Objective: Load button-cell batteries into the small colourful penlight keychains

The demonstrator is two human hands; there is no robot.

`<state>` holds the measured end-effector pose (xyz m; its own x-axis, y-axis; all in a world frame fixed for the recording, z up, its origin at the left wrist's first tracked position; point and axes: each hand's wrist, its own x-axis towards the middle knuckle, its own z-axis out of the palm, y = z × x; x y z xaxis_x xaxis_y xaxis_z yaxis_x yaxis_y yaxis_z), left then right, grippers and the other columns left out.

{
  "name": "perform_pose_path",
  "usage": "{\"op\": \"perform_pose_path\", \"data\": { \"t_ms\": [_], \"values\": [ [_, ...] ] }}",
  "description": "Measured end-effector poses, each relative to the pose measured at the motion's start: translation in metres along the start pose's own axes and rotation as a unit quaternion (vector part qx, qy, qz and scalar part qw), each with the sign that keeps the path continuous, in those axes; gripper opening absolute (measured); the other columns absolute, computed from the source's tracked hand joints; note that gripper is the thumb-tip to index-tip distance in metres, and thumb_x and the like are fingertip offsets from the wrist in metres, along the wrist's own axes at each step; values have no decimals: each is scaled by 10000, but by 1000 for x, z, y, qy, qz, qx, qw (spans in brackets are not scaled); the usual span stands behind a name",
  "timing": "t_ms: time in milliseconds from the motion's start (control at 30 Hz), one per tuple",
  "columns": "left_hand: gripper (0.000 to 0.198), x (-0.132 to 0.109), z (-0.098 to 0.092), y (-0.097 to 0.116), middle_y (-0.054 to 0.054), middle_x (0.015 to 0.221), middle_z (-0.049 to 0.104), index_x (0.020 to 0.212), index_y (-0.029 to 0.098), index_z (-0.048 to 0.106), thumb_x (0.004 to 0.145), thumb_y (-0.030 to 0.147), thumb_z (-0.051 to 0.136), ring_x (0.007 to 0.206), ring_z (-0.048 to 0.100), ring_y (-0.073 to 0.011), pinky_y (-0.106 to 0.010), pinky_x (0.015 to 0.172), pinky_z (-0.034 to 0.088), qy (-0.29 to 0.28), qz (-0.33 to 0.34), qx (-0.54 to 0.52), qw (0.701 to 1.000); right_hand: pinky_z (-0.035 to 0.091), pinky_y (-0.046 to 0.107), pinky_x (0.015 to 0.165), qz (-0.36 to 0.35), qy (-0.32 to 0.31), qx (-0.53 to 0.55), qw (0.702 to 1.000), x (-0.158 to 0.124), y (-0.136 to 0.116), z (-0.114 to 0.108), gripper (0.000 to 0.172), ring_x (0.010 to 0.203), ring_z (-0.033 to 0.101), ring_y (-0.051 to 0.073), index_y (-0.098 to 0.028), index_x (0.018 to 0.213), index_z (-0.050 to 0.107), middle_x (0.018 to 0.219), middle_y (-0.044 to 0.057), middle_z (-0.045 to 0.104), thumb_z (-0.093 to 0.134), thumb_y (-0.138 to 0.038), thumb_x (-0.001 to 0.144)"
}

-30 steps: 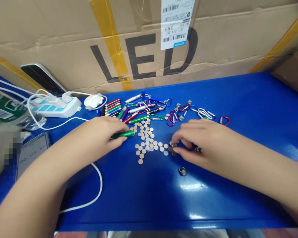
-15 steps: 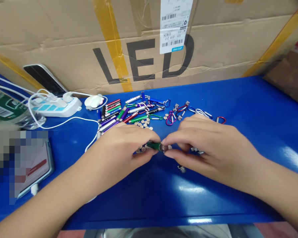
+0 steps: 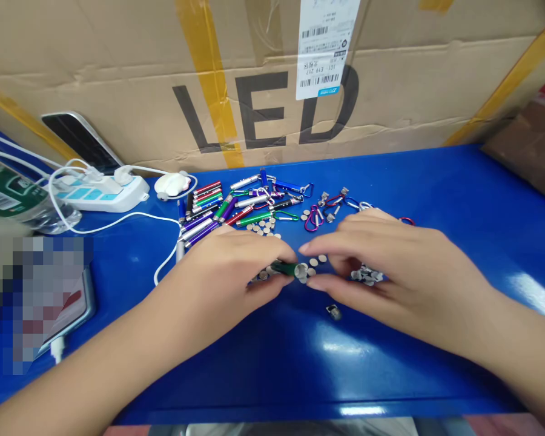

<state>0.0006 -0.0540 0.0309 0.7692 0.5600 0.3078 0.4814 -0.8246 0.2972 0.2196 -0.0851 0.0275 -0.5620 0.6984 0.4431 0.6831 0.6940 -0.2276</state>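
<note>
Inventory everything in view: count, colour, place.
Green tube: one, green, centre
Discs: many, silvery, centre
Other tubes: many, mixed colours, rear
Clips: several, mixed colours, rear
Metal parts: several, silvery, centre right
Loose part: one, dark, front centre
Power strip: one, white, left
Cables: several, white, left
Gadget: one, white, rear left
Phones: two, one black, other partly pixelated, left
Bottle: one, clear, left
Box: one, brown, rear
Label: one, white, on box
Package: one, brown, right
Table: one, blue, beneath
Left hand: one, bare, around green tube
Right hand: one, bare, beside green tube
</note>
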Motion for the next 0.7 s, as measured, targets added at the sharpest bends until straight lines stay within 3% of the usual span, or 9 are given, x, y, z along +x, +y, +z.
{"op": "perform_pose_path", "data": {
  "t_ms": [100, 300, 700],
  "values": [
    [150, -1, 1, -4, 17, 922, 732, 966, 237, 674, 876, 184, 567, 806, 675, -132, -233, 745, 502, 5, -1, 8, 1000, 421, 284, 678, 21, -19, -8, 1000, -1, 10, -2, 187, 718, 607, 162, -223, 1017, 674, 725, 10, 649, 538, -301, 915],
    [145, -3, 1, -8, 13, 959, 735, 995, 233, 666, 867, 208, 603, 831, 681, -138, -232, 754, 510, 10, -5, 32, 999, 445, 303, 706, 45, -124, -51, 990, -5, 33, 13, 93, 777, 629, 185, -211, 901, 691, 826, 44, 690, 648, -221, 819],
    [151, -1, 3, -5, 7, 933, 730, 968, 236, 667, 891, 186, 547, 839, 678, -148, -265, 766, 514, -22, -5, 18, 1000, 430, 283, 659, 56, -130, -95, 985, -7, 39, 23, 89, 703, 606, 157, -195, 819, 703, 751, 35, 674, 618, -169, 811]
  ]
}}
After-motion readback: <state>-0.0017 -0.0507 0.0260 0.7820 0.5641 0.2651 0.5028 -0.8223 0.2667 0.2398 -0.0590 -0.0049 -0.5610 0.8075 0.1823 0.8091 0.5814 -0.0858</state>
